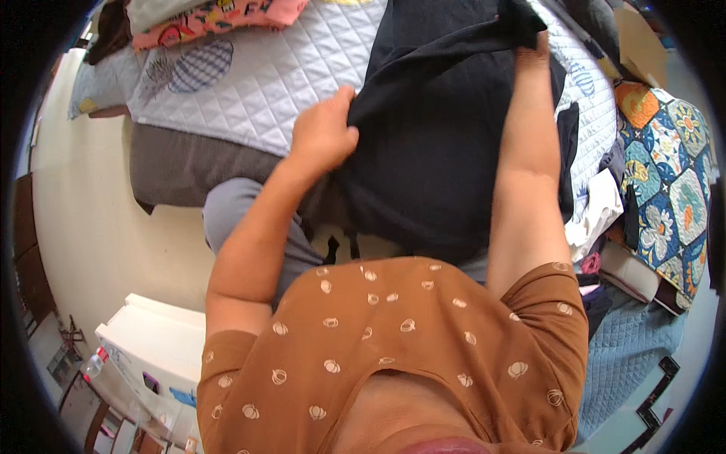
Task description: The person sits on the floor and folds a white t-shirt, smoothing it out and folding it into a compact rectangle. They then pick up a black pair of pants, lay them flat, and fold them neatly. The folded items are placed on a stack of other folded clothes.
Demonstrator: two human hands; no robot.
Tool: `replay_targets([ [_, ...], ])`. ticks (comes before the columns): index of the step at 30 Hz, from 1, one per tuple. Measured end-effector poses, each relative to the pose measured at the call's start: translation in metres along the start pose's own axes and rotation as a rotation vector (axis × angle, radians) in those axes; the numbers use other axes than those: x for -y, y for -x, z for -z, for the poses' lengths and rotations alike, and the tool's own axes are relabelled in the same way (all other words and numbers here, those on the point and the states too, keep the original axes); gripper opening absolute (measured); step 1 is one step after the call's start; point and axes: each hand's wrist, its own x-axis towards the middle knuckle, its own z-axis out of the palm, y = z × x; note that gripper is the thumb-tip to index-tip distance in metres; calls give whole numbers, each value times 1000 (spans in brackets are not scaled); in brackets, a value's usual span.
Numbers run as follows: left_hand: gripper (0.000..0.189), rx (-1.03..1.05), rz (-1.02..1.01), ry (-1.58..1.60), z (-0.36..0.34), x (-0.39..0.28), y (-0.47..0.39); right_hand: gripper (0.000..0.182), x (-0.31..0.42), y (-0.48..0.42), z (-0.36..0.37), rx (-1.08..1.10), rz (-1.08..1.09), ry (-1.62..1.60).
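A large black cloth garment (437,130) is spread before me, over a sofa or bed and down across my lap. On its left edge my left hand (326,130) is closed, thumb and fingers pinching the fabric. Farther off, at the upper right, my right hand (533,54) grips a bunched fold of the same garment; cloth hides most of its fingers. Between the two hands a raised fold runs diagonally. Beneath the garment lies a white quilted cover (255,79) with a checked pineapple print.
Folded pink printed clothing (221,25) lies at the upper left. To the right are a white cloth (598,204), a patterned quilt (663,170) and a blue quilted cover (629,357). A white cabinet (159,329) stands behind me at left, near a plastic bottle (96,363).
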Motion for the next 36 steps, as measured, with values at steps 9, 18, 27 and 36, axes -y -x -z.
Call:
replay_targets([
  [9,23,128,-192,311,-2,4,1,45,43,84,34,40,-83,-77],
  [18,13,-49,-742,-215,-41,-25,35,39,64,120,60,-499,-190,1005],
  [27,13,-6,-712,-218,-45,-24,32,51,-71,-2,-76,-458,94,1752],
  [36,16,-12,-669,-232,-44,-27,36,42,-120,-100,-83,-526,169,1444],
])
